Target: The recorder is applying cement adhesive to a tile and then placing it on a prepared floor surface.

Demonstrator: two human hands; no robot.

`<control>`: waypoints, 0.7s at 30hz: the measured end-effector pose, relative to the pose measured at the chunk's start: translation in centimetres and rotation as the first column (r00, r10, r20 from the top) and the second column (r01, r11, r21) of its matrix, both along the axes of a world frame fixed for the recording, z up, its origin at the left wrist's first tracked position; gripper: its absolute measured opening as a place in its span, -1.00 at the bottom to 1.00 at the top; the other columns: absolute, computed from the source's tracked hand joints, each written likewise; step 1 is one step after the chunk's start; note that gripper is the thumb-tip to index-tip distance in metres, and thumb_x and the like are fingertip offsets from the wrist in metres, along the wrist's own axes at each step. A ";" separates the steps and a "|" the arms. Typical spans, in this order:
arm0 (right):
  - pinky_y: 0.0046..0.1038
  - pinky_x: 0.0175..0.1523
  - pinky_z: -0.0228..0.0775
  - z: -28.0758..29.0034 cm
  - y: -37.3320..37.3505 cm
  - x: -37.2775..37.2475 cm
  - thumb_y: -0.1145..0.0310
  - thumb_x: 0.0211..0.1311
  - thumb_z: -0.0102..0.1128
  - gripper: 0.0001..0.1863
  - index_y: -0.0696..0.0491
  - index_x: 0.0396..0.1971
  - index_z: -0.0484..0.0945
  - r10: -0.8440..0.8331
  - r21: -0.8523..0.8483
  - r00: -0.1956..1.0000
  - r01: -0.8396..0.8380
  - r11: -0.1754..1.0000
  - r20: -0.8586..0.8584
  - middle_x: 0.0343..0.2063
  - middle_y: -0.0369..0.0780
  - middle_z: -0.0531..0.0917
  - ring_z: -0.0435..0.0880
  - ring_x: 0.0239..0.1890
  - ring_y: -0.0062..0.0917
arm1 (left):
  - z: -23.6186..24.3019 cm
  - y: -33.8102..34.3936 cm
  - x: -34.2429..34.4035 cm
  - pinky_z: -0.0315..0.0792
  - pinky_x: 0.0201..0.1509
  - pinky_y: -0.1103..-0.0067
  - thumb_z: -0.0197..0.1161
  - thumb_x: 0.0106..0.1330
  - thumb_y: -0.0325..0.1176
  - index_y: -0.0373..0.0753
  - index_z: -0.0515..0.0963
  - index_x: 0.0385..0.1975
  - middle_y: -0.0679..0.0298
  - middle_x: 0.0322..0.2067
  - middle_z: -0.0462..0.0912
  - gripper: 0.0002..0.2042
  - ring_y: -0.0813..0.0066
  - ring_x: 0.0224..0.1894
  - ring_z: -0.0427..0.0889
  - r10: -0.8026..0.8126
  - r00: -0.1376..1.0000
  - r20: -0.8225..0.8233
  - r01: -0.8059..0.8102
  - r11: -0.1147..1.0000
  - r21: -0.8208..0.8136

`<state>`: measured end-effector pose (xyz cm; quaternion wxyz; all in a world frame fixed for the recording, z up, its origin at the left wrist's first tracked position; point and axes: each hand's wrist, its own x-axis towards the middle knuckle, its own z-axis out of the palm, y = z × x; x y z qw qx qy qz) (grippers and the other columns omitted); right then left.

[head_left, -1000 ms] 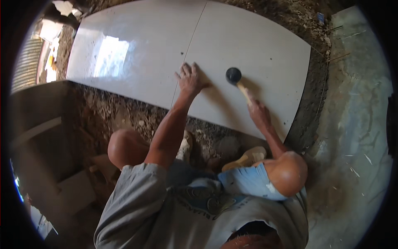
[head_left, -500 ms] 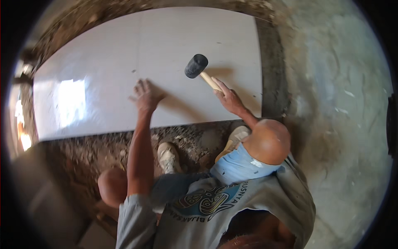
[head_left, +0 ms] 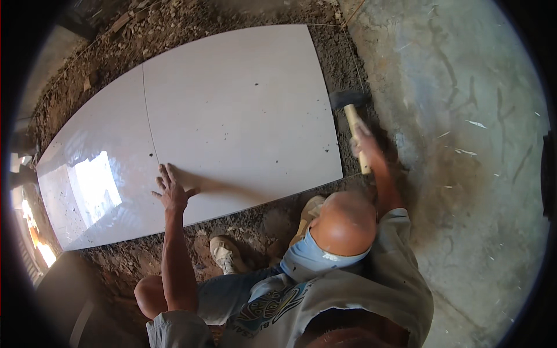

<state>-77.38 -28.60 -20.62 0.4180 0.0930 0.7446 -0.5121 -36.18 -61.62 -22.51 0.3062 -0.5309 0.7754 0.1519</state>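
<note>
Two large glossy white floor tiles lie side by side, the right tile (head_left: 249, 116) and the left tile (head_left: 104, 127), with a thin dark joint between them. My left hand (head_left: 173, 191) rests with fingers spread near the joint, by the tiles' near edge. In my right hand (head_left: 365, 145) is a rubber mallet (head_left: 352, 119) with a black head and pale wooden handle, slightly smeared by motion. Its head is beside the right tile's right edge, over the strip of dark mortar (head_left: 333, 58). Whether the head touches the mortar I cannot tell. Dark crumbs dot the right tile.
Rough soil and rubble (head_left: 174, 23) border the tiles' far side. A string (head_left: 353, 55) runs along the mortar strip. Smooth grey concrete (head_left: 464, 174) spreads to the right. My shoes (head_left: 225, 255) stand on dirt at the tiles' near edge.
The mallet has moved right, from above the right tile to beyond its right edge. My left hand stays spread on the tiles. The whole view has shifted and turned.
</note>
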 end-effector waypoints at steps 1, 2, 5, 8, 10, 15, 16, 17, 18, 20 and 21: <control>-0.64 -0.67 0.13 -0.2 -0.4 0.1 0.07 0.37 -0.01 -0.46 -0.26 0.31 0.14 0.084 -0.026 0.994 -0.082 0.996 0.072 -0.71 -0.39 0.33 0.23 -0.79 -0.72 | 0.3 0.0 -0.1 -0.12 0.29 -0.23 0.56 -0.25 0.02 -0.12 -0.25 0.41 0.18 0.44 -0.26 0.26 -0.02 0.42 -0.08 0.007 1.000 0.011 -0.007 1.000 0.001; -0.64 -0.67 0.13 0.1 -0.2 -0.7 0.07 0.38 -0.01 -0.47 -0.27 0.31 0.15 0.130 -0.031 0.989 -0.128 0.991 0.070 -0.71 -0.39 0.32 0.22 -0.78 -0.73 | 0.5 0.1 -0.3 -0.13 0.29 -0.23 0.56 -0.25 0.03 -0.12 -0.25 0.41 0.19 0.44 -0.25 0.26 -0.03 0.42 -0.09 0.024 1.000 0.020 -0.025 1.000 0.017; -0.64 -0.67 0.13 0.8 -0.3 -1.1 0.08 0.39 -0.02 -0.47 -0.29 0.31 0.14 -0.013 -0.116 1.000 0.015 0.993 0.012 -0.71 -0.41 0.29 0.20 -0.78 -0.75 | -0.8 -0.5 0.9 -0.15 0.30 -0.24 0.55 -0.26 0.06 -0.13 -0.26 0.41 0.20 0.44 -0.26 0.28 -0.05 0.42 -0.09 0.016 1.000 0.021 -0.016 0.999 -0.030; -0.63 -0.66 0.16 -0.4 1.0 -2.2 0.09 0.38 -0.02 -0.46 -0.26 0.32 0.13 -0.144 -0.135 0.987 0.133 0.982 -0.076 -0.70 -0.40 0.29 0.20 -0.78 -0.76 | -1.0 -0.1 0.4 -0.17 0.30 -0.23 0.51 -0.26 0.12 -0.18 -0.26 0.40 0.21 0.44 -0.31 0.27 -0.09 0.41 -0.09 -0.011 1.000 0.028 0.012 1.000 -0.028; -0.62 -0.66 0.17 -1.9 0.8 -1.5 0.10 0.39 -0.04 -0.46 -0.25 0.32 0.13 -0.038 -0.095 0.999 0.035 0.995 -0.030 -0.70 -0.41 0.28 0.21 -0.78 -0.75 | -1.2 0.0 0.2 -0.20 0.30 -0.23 0.52 -0.24 0.08 -0.16 -0.25 0.40 0.22 0.44 -0.30 0.25 -0.09 0.41 -0.08 -0.011 1.000 0.012 0.012 0.999 -0.033; -0.60 -0.68 0.17 -3.0 0.1 -1.8 0.13 0.41 -0.09 -0.48 -0.22 0.32 0.11 0.186 -0.019 0.982 -0.187 0.982 -0.040 -0.72 -0.42 0.26 0.22 -0.79 -0.74 | -0.9 -0.3 0.5 -0.26 0.32 -0.23 0.52 -0.21 0.04 -0.14 -0.29 0.40 0.21 0.44 -0.35 0.25 -0.10 0.42 -0.12 0.031 0.998 0.046 -0.031 1.000 0.006; -0.59 -0.69 0.16 -2.6 -0.6 -1.1 0.13 0.41 -0.09 -0.50 -0.22 0.31 0.14 0.167 -0.062 0.986 -0.168 0.984 -0.031 -0.71 -0.41 0.29 0.21 -0.80 -0.74 | -1.2 -0.5 1.4 -0.30 0.32 -0.22 0.52 -0.21 0.05 -0.16 -0.31 0.40 0.20 0.44 -0.39 0.26 -0.11 0.42 -0.15 0.017 0.998 0.061 -0.018 1.000 0.006; -0.60 -0.70 0.14 -2.7 -1.0 0.1 0.12 0.41 -0.11 -0.51 -0.22 0.30 0.17 0.070 -0.089 0.997 -0.072 0.993 -0.030 -0.71 -0.41 0.28 0.20 -0.80 -0.74 | -1.7 -0.8 2.2 -0.32 0.31 -0.22 0.51 -0.19 0.05 -0.19 -0.34 0.40 0.17 0.43 -0.42 0.27 -0.17 0.42 -0.18 0.027 0.999 0.025 -0.027 1.000 0.013; -0.61 -0.70 0.12 -2.5 -0.5 1.0 0.10 0.42 -0.12 -0.53 -0.23 0.29 0.19 -0.025 -0.106 0.999 0.022 0.994 -0.031 -0.71 -0.41 0.28 0.18 -0.81 -0.75 | -2.1 -0.8 2.2 -0.30 0.31 -0.22 0.51 -0.22 0.09 -0.22 -0.35 0.39 0.14 0.43 -0.41 0.30 -0.17 0.42 -0.18 0.021 1.000 0.013 -0.022 1.000 0.017; -0.54 -0.62 0.29 -2.4 -2.0 1.9 0.11 0.42 -0.14 -0.51 -0.18 0.30 0.18 -0.023 -0.123 0.998 0.030 0.992 0.059 -0.64 -0.31 0.41 0.32 -0.74 -0.66 | -2.5 -0.7 2.0 -0.29 0.31 -0.21 0.50 -0.24 0.14 -0.26 -0.35 0.38 0.10 0.43 -0.40 0.32 -0.18 0.42 -0.18 0.009 1.000 -0.015 -0.009 1.000 0.014; -0.40 -0.52 0.37 -0.9 -7.5 3.0 0.16 0.38 -0.10 -0.50 -0.13 0.29 0.19 0.385 0.104 0.888 -0.371 0.923 -0.251 -0.51 -0.19 0.48 0.43 -0.62 -0.47 | -2.4 -0.8 2.2 -0.28 0.31 -0.21 0.49 -0.24 0.16 -0.28 -0.35 0.38 0.08 0.43 -0.39 0.32 -0.19 0.41 -0.18 0.005 1.000 -0.021 -0.005 1.000 -0.003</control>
